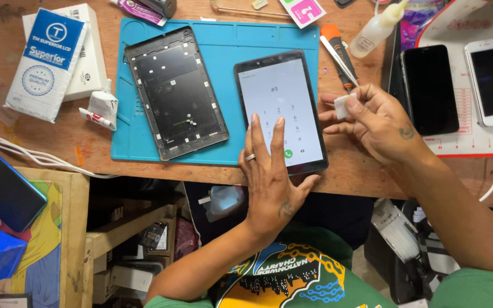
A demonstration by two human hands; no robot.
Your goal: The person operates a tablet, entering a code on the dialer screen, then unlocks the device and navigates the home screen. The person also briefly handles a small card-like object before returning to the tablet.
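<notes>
A black smartphone (pixel 283 94) lies face up on the blue work mat (pixel 223 40), its lit screen showing a dial pad. My left hand (pixel 270 177), a ring on one finger, rests on the lower part of the phone with two fingers flat on the screen. My right hand (pixel 375 122) sits against the phone's right edge and pinches a small white pad (pixel 343 106) between thumb and fingers. A dark tablet back housing (pixel 175 91) lies open on the mat to the left.
Tweezers (pixel 338 57) and an orange-handled tool lie right of the mat, beside a squeeze bottle (pixel 375 28). Two phones (pixel 432 88) rest on a white mat at the right. White boxes (pixel 58 57), a small tube (pixel 101 108) and a white cable (pixel 29 154) sit at the left.
</notes>
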